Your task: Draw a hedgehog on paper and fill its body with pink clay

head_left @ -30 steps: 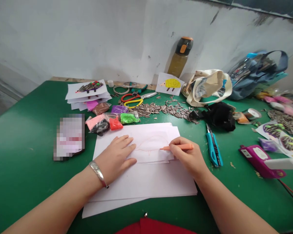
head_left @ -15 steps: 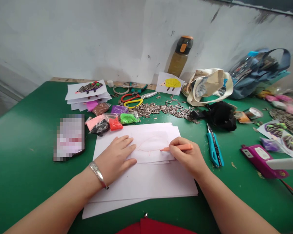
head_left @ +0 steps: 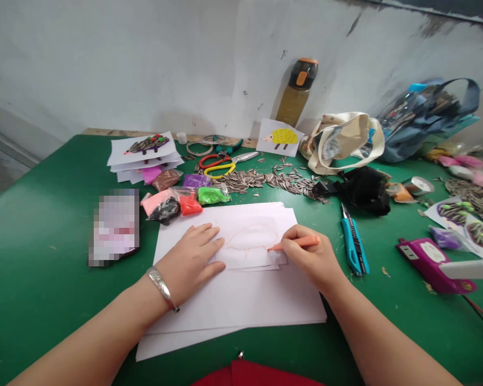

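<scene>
My right hand grips an orange marker, its tip touching the small top sheet. Thin orange lines on that sheet form a rounded outline with short strokes beneath it. Fingers spread, my left hand lies flat over the sheet's left side, with a silver bracelet at the wrist. Under both hands is a stack of larger white paper. Just beyond the stack are small bags of coloured clay, among them red, green and black.
Sunflower seeds lie behind the paper, near red-and-yellow-handled scissors. A hedgehog picture leans by a bottle. To the right are a teal utility knife and a purple device; a blurred phone-like object is left.
The marker tip has shifted slightly right and down, with my right hand following. More short orange strokes show below the outline. My left hand has stayed put.
</scene>
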A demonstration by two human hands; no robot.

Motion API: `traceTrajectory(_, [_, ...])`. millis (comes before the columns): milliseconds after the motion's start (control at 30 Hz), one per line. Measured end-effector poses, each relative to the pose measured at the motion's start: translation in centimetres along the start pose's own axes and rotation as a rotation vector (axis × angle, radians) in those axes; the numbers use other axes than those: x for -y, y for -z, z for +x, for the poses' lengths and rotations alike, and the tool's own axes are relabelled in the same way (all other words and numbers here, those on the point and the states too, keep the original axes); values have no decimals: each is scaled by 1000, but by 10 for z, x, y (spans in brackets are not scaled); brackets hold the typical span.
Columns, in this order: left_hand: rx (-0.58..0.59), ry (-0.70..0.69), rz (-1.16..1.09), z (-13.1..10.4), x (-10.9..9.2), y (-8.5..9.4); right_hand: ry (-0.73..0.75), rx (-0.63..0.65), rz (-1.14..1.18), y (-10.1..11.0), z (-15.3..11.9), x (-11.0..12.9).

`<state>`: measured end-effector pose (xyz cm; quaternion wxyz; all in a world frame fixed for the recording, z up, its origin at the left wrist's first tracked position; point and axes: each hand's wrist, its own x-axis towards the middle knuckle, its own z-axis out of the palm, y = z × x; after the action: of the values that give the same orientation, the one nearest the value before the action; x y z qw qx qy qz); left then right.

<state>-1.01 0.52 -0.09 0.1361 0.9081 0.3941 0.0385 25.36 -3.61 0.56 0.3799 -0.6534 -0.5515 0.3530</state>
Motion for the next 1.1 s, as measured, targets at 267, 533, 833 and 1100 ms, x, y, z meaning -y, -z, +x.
traceTrajectory(267, [-10, 2, -8, 0, 0, 0, -6, -24, -9, -1, 2, -1])
traceTrajectory(533, [19, 6, 5, 1, -1, 1, 28, -27, -4, -1, 1, -1])
traceTrajectory(833, [20, 15, 4, 0, -1, 0, 57, 0, -28, -2, -1, 2])
traceTrajectory(1100, [20, 14, -5, 0, 0, -1, 150, -262, 94, -2, 1, -11])
